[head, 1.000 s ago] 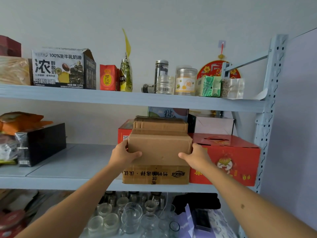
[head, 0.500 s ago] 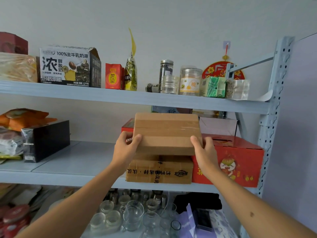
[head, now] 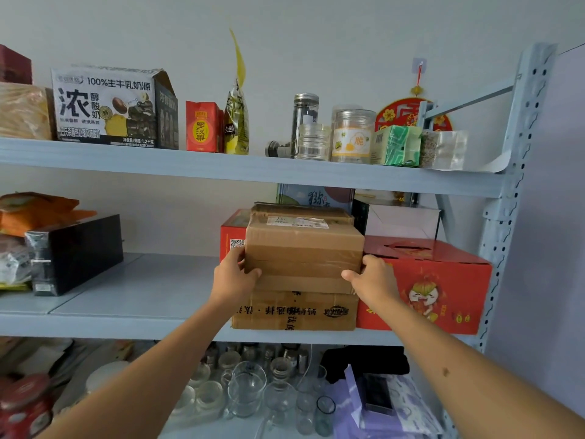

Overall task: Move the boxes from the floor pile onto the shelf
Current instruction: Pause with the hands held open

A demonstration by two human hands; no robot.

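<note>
On the middle shelf (head: 126, 299), a black box (head: 76, 251) is sitting at the left. The left hand (head: 232, 277) is gripping the left side of a plain brown taped box (head: 304, 251) bearing a white label on top, thumb curling over its front face. This box is resting on a printed carton (head: 294, 310) at the shelf's front edge. The right hand (head: 372, 278) is gripping its lower right corner, so the box is lying between both hands. A red carton (head: 443, 280) is standing just beside, to the right.
</note>
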